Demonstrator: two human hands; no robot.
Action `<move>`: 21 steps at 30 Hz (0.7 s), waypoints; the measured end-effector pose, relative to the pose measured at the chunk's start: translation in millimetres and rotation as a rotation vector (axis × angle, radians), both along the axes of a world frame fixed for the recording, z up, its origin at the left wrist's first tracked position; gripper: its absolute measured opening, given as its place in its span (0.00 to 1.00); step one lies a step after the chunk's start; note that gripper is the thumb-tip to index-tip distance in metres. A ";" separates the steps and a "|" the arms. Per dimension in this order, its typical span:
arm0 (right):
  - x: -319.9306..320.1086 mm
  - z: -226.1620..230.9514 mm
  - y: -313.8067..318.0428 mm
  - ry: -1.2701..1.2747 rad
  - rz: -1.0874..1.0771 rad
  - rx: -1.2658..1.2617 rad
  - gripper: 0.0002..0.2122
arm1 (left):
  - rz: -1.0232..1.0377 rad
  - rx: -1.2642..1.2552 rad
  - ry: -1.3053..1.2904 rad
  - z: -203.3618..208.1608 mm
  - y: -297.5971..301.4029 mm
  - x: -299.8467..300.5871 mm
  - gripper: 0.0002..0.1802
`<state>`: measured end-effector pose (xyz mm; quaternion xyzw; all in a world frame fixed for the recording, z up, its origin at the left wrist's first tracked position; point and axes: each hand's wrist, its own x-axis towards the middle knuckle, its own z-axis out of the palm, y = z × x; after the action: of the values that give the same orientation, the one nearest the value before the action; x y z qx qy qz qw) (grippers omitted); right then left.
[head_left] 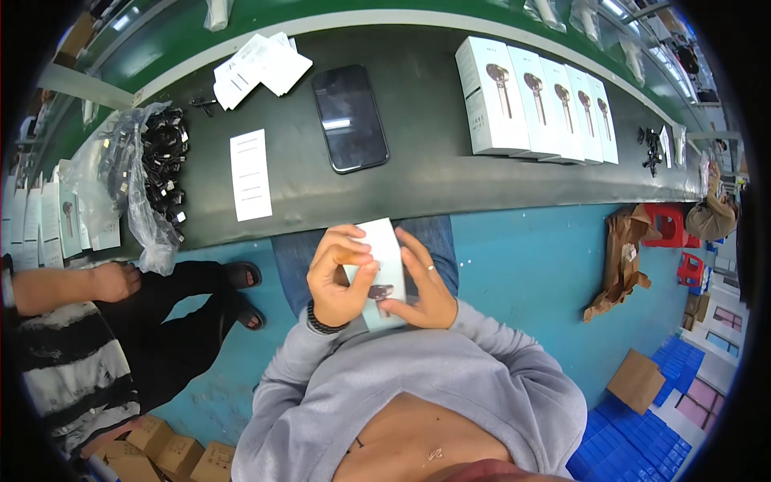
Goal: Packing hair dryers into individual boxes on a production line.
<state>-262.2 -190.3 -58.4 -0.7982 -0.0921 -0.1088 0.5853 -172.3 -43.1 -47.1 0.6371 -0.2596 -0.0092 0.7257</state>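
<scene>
While the white box (384,265) is clamped between left hand (337,277) and right hand (422,285) near the lap, both are closed on it — thumbs on its front face. Matching boxes (534,100) are lined up far right.

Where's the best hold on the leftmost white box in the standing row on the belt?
Grip the leftmost white box across its upper part from the left and above. Its left side is bare; its right side presses against the row of white boxes, leaving no finger room there.
</scene>
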 end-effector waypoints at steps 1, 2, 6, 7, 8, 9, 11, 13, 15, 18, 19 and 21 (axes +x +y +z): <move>-1.8 5.6 1.1 0.008 -0.029 0.022 0.34 | 0.069 -0.043 0.014 10.0 -7.6 -0.6 0.06; 6.6 17.0 -8.7 -0.013 -0.055 -0.040 0.32 | 0.125 -0.070 0.021 20.2 -17.3 6.0 0.06; 30.2 69.5 -73.8 -0.025 -0.278 -0.126 0.26 | 0.057 -0.268 -0.100 51.3 -52.4 29.6 0.26; 42.1 74.3 -102.8 -0.136 -0.367 -0.161 0.26 | 0.034 -0.299 -0.148 52.3 -53.9 35.3 0.34; 50.5 99.7 -126.7 -0.035 -0.498 -0.121 0.24 | -0.046 -0.291 -0.160 47.8 -48.8 42.0 0.40; 57.0 121.6 -153.1 -0.078 -0.558 0.013 0.23 | -0.036 -0.292 -0.210 55.9 -38.5 38.2 0.40; 68.4 134.9 -234.1 -0.002 -0.555 0.063 0.22 | 0.001 -0.249 -0.025 44.3 -24.8 41.8 0.38; 62.4 135.7 -328.4 0.063 -0.616 0.002 0.21 | 0.024 -0.259 0.007 33.7 -12.0 47.4 0.34; 67.0 118.9 -405.2 0.121 -0.637 -0.163 0.21 | 0.105 -0.134 0.136 23.5 8.2 50.3 0.27; 67.6 83.4 -492.6 0.254 -0.639 -0.334 0.22 | 0.196 -0.061 0.150 15.0 36.2 53.8 0.21; 65.9 79.9 -500.2 0.320 -0.632 -0.354 0.23 | 0.238 -0.051 0.140 15.8 47.1 56.7 0.21; 64.2 77.4 -511.1 0.445 -0.622 -0.402 0.23 | 0.274 0.012 0.159 20.3 71.8 62.2 0.17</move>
<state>-198.0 -701.3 18.9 -0.8901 0.2621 -0.0851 0.3630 -110.1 28.7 -26.8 0.6683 -0.1119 0.0382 0.7344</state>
